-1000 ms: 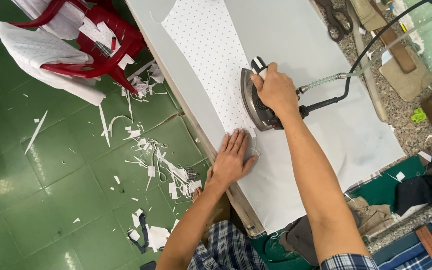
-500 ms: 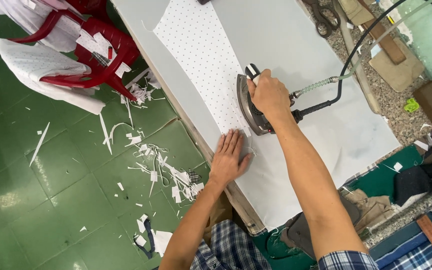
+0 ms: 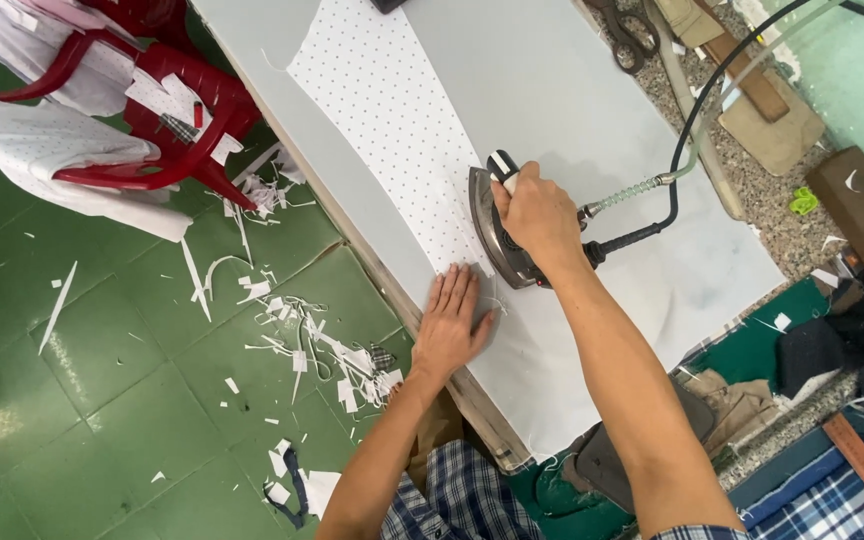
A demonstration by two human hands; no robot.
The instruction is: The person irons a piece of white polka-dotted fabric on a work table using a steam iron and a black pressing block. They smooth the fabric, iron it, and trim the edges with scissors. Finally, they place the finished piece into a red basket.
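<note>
Across the grey padded ironing table [image 3: 592,90] lies a long white dotted fabric strip [image 3: 382,110], smooth and flat, its near end under your hands. Bare cloth lies open to the right of the strip; the table's left edge runs close beside it, above green floor tiles [image 3: 82,370] littered with white scraps [image 3: 302,345]. Your right hand [image 3: 537,215] is closed around the handle of the dark metal iron [image 3: 497,235], resting on the strip. Your left hand [image 3: 452,325] lies open, fingers spread, pressing the strip just beside the iron.
</note>
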